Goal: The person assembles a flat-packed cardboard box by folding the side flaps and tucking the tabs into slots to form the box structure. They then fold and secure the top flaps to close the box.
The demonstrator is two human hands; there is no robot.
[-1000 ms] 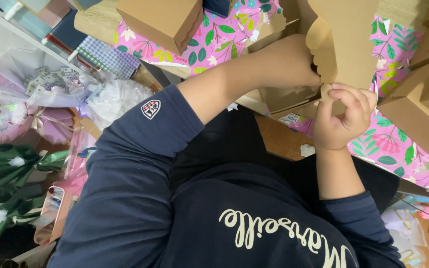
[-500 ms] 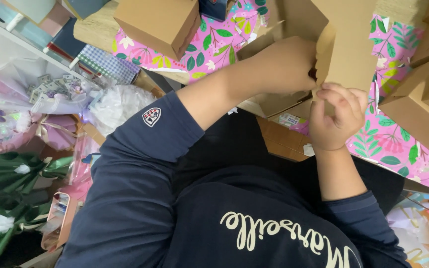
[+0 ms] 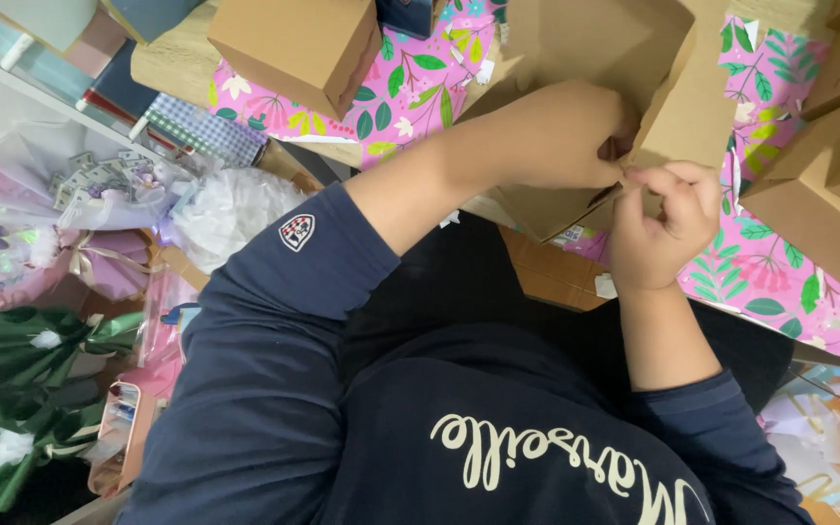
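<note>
Your left hand [image 3: 561, 136] is curled around the near edge of the open brown cardboard box [image 3: 624, 58], gripping it. Your right hand [image 3: 663, 228], fingers bunched narrow, pinches the box's flap just beside it. The box sits on pink floral wrapping paper [image 3: 420, 83]; a closed brown box [image 3: 294, 44] lies left of it.

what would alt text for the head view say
Seen from above, a person in a navy top works both hands on an open brown cardboard box: the left hand grips its side, and the right hand pinches at a flap edge. More brown boxes sit on pink leaf-print paper, with wrapped bouquets at the left.
</note>
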